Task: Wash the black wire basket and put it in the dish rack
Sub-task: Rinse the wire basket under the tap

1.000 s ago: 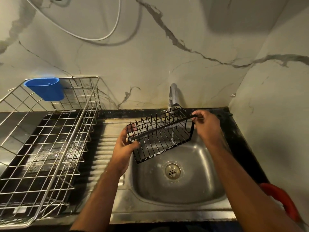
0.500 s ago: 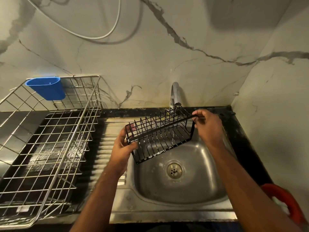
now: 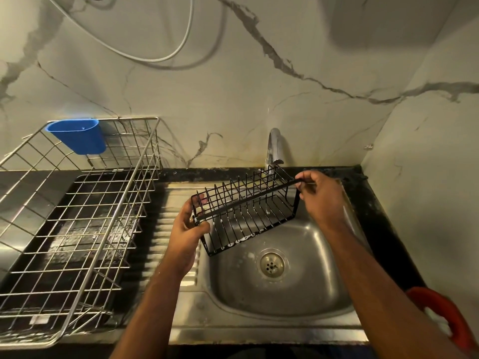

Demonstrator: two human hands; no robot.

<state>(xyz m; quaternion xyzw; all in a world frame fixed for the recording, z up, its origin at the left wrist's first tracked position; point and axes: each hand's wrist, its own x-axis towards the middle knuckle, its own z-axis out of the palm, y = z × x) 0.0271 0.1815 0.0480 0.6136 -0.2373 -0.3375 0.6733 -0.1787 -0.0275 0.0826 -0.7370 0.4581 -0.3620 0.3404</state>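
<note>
Hands gripping black rectangular wire basket (image 3: 246,211) over steel sink (image 3: 285,301): left hand (image 3: 189,229) curling round 8 o'clock end, right hand (image 3: 321,195) pinching 2 o'clock end w/ fingertips; silver wire dish rack (image 3: 77,216) lying at 9 o'clock, nearer left.

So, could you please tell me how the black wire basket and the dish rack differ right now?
The black wire basket is dark, while the dish rack is bare silver metal. The basket is held tilted over the sink by the left hand and right hand; the rack sits on the counter. The basket looks far smaller. Both are open wire grids.
</note>
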